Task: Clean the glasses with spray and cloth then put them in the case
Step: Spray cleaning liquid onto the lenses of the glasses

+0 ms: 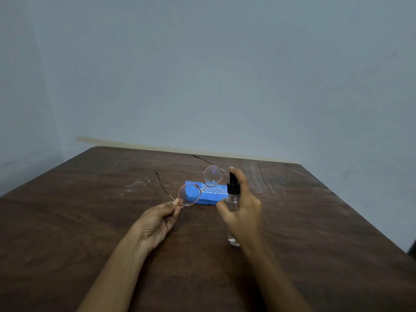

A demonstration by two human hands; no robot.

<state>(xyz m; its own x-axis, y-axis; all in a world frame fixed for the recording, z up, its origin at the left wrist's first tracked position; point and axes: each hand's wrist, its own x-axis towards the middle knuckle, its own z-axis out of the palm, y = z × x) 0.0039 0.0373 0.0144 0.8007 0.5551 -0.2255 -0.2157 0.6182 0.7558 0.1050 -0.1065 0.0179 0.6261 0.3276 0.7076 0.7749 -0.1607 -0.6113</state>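
Head view: I see the left hand point(157, 218) pinching the glasses point(198, 188) by a corner, up above the closed blue case point(208, 195) on the brown table point(90, 199). The right hand point(242, 209) grips the spray bottle point(233, 199) beside them.

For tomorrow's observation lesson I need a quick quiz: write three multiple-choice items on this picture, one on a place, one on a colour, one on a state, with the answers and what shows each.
1. Where does the case lie?
A. On the table, beyond the hands
B. In the left hand
C. On the floor

2. What colour is the case?
A. Red
B. Blue
C. Black

3. How are the glasses held?
A. Folded shut
B. Lying inside the case
C. Temples open, raised above the table

Answers:
1 A, it rests on the brown table.
2 B, it is plainly blue.
3 C, the left hand pinches one temple hinge, while the right hand holds the spray bottle beside them.
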